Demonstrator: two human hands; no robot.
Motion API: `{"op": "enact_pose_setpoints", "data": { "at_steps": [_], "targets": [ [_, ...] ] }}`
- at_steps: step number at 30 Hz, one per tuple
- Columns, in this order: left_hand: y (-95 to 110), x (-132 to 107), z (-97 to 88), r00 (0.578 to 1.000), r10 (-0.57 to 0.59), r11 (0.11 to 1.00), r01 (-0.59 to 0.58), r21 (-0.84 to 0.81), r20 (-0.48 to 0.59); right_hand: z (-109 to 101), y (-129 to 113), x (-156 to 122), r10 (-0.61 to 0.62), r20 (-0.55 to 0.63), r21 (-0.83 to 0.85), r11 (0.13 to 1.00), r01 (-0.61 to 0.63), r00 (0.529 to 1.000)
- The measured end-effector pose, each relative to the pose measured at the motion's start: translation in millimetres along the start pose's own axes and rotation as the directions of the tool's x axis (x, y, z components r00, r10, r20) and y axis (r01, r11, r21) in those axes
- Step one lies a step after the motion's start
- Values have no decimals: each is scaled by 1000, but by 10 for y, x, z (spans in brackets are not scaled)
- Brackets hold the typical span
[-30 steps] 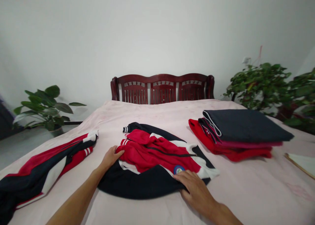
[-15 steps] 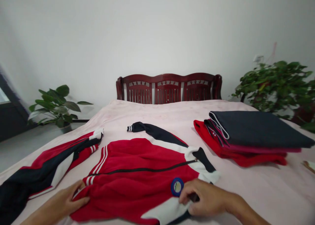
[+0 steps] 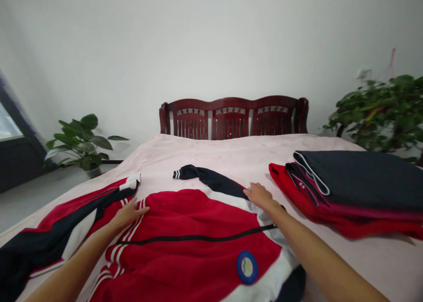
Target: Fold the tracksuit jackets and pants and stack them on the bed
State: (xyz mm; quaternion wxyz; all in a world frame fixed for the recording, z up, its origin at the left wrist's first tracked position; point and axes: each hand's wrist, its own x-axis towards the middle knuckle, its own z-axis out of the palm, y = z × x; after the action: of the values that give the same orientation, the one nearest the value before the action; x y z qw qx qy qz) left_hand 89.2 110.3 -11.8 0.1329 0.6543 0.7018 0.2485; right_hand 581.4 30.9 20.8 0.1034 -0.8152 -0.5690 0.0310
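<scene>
A red, navy and white track jacket (image 3: 191, 216) lies spread on the pale pink bedcover (image 3: 198, 154), with a black zip across it and a round blue badge (image 3: 247, 267) near the bottom. My left hand (image 3: 129, 214) rests flat on the red fabric beside the white shoulder stripes, fingers apart. My right hand (image 3: 259, 195) lies on the white yoke near the collar, close to the navy sleeve (image 3: 209, 178) with its striped cuff. Neither hand grips the cloth. The jacket's lower end runs out of view.
A second red and navy jacket (image 3: 56, 231) lies on the bed to the left, touching the spread one. On the right sits a folded stack of navy and red clothes (image 3: 353, 192). A dark red wooden headboard (image 3: 233, 117) stands ahead, with potted plants (image 3: 82, 143) on either side.
Both hands have left the jacket's near edge and moved forward to its upper part. The jacket now lies flatter and more spread out, and my view has turned slightly left.
</scene>
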Motion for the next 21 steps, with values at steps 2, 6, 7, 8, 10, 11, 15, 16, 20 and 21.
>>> {"op": "enact_pose_setpoints", "data": {
  "at_steps": [2,6,7,8,10,11,15,16,20,21],
  "targets": [
    [31,85,76,999,25,999,-26,42,35,127,-45,52,0,23,-27,1000,0,1000],
    [111,266,-42,993,76,991,-86,104,89,169,-91,170,-79,28,-45,996,81,996],
    [173,327,-117,995,80,988,-87,129,60,112,-83,225,-85,8,-49,995,86,996],
    [257,393,-198,997,81,985,-81,155,9,30,-66,291,-73,-23,-50,996,72,997],
    [468,530,-334,986,91,977,-61,207,-140,-167,-13,435,4,-102,-28,1000,-7,995],
    [580,590,-372,975,108,976,-67,209,-194,-260,16,498,68,-140,4,998,-68,988],
    [845,610,-252,978,179,975,-160,156,-111,-384,92,496,125,-230,51,992,-116,965],
    [840,537,-177,979,198,971,-188,149,-54,-342,94,409,63,-252,46,997,-53,966],
    [566,-17,50,955,280,949,-290,121,99,-81,46,-285,-285,-357,124,929,348,889],
    [456,-186,64,951,295,946,-304,116,92,-33,21,-528,-350,-381,164,885,435,856]
  ]
}}
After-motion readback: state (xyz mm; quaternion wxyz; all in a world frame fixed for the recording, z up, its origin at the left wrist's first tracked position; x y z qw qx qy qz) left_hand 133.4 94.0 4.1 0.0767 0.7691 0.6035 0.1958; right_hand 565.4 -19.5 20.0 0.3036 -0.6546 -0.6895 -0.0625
